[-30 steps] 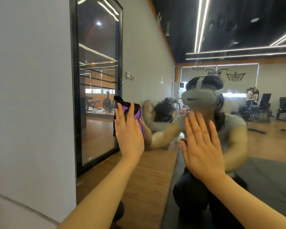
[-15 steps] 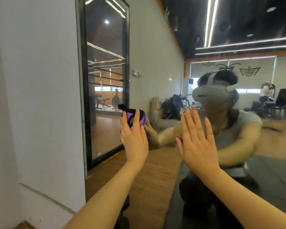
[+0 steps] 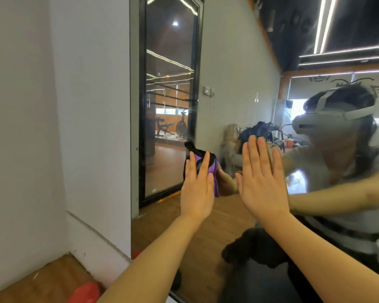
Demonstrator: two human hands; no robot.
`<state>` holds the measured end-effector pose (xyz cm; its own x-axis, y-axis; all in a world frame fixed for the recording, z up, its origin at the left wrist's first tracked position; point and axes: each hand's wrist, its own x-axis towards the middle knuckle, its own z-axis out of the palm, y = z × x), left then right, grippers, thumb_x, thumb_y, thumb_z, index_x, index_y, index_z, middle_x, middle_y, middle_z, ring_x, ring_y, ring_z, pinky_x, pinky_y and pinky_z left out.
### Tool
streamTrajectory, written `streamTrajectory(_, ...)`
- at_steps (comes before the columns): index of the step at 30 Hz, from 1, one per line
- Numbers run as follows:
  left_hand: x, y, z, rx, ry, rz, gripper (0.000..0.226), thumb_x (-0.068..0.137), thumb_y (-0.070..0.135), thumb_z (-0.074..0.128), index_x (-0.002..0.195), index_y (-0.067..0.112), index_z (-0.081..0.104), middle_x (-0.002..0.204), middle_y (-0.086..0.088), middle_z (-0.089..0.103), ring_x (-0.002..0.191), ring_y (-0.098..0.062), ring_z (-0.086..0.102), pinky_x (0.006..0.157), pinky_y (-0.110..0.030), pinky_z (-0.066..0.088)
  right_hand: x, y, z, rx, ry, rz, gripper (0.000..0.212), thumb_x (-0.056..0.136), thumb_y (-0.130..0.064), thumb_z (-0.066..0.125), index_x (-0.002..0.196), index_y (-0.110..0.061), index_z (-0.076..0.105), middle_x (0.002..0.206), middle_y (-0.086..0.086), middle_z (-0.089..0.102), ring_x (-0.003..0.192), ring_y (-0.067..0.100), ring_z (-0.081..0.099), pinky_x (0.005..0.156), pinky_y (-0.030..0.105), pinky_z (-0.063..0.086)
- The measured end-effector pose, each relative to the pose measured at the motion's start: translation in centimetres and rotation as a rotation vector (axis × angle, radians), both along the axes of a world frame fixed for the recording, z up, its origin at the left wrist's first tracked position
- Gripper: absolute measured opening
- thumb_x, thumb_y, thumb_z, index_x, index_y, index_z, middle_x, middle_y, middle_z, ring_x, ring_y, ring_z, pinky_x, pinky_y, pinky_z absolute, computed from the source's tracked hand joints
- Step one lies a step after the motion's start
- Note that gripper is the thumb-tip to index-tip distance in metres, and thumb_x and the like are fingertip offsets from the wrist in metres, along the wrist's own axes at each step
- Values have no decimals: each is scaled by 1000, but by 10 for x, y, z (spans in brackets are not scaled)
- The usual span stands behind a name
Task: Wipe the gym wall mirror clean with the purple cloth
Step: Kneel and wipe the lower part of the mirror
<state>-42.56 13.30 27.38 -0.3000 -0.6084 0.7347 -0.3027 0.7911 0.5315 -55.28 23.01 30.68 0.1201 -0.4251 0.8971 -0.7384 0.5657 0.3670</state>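
Observation:
The wall mirror (image 3: 239,68) fills the right two thirds of the head view and starts at a white wall corner. My left hand (image 3: 197,184) lies flat with straight fingers, pressing the purple and black cloth (image 3: 208,166) against the glass low on its left side. The cloth bunches out above and to the right of my fingers. My right hand (image 3: 263,178) is spread flat against the glass just to the right of the cloth, holding nothing. Both forearms reach up from the bottom of the view.
A white wall (image 3: 53,127) with a skirting board stands on the left, over a wooden floor (image 3: 42,281). A red object (image 3: 84,293) lies on the floor near the mirror's lower left corner. The glass reflects a black-framed door, gym machines and me wearing a headset.
The view has swung left and down, so more white wall and floor show. Both hands stay flat on the glass and sit closer together than a second ago.

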Motion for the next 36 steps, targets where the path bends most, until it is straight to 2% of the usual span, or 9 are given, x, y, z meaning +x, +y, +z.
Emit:
streamTrajectory(5, 4, -10, -6, -91, -42, -7, 60, 107, 25, 36, 150, 50, 3, 160, 16, -19, 153, -20, 11, 108, -43, 47, -2, -2, -1, -7, -14, 42, 72, 99, -34, 34, 156, 6, 15, 164, 25, 8, 154, 36, 3, 124, 52, 3)
streamTrajectory(8, 4, -19, -15, -162, -105, -8, 65, 106, 23, 40, 149, 48, -3, 159, 14, -22, 153, -16, -8, 119, -45, 31, -2, -1, -2, -10, -2, 10, 71, 100, -35, 31, 156, 6, 15, 164, 24, 9, 154, 36, 5, 124, 51, 0)
streamTrajectory(10, 6, -26, -21, -234, -149, -21, 72, 105, 21, 45, 149, 48, -4, 161, 10, -19, 150, -15, -15, 119, -44, 20, -2, -1, -3, -20, 8, -5, 71, 100, -36, 32, 156, 5, 16, 164, 23, 10, 154, 35, 7, 124, 51, 0)
streamTrajectory(15, 11, -57, -33, -607, -174, -28, 65, 96, 25, 45, 154, 35, 19, 163, -8, 13, 150, -27, 3, 108, -48, 21, -1, -2, -4, -86, 32, 2, 69, 99, -36, 38, 154, 5, 26, 163, 22, 20, 152, 35, 17, 123, 53, 12)
streamTrajectory(17, 13, -75, -34, -729, -206, -50, 61, 97, 29, 39, 155, 34, 18, 164, -7, 8, 151, -27, 3, 115, -50, 14, 4, -4, -5, -136, 16, 17, 66, 100, -35, 37, 152, 4, 31, 161, 22, 24, 151, 35, 20, 123, 53, 14)
streamTrajectory(21, 22, -107, -22, -897, -283, -150, 72, 95, 32, 49, 157, 34, 13, 164, -6, 3, 152, -29, 4, 120, -47, 9, 28, -25, -17, -270, -142, 53, 63, 99, -32, 41, 151, 3, 35, 160, 23, 26, 151, 37, 20, 121, 59, 15)
streamTrajectory(27, 41, -156, 31, -998, -245, -249, 68, 91, 24, 53, 155, 30, 28, 163, -6, 8, 151, -24, -1, 124, -39, -7, 57, -65, -41, -255, -182, 41, 60, 101, -28, 40, 154, -2, 31, 163, 19, 23, 152, 35, 17, 120, 59, 16)
streamTrajectory(31, 45, -182, 74, -1036, -159, -234, 71, 92, 19, 63, 154, 27, 31, 164, -11, 17, 152, -26, 2, 123, -41, 0, 64, -80, -45, -248, -188, 3, 57, 103, -27, 37, 153, -2, 32, 163, 18, 23, 152, 34, 18, 124, 51, 11)
streamTrajectory(36, 39, -180, 65, -1080, -46, -307, 61, 94, 18, 63, 150, 24, 40, 161, -14, 26, 150, -33, 16, 123, -39, -4, 61, -86, -48, -251, -190, -81, 56, 105, -30, 31, 155, -3, 29, 163, 16, 20, 153, 32, 14, 125, 46, 4)
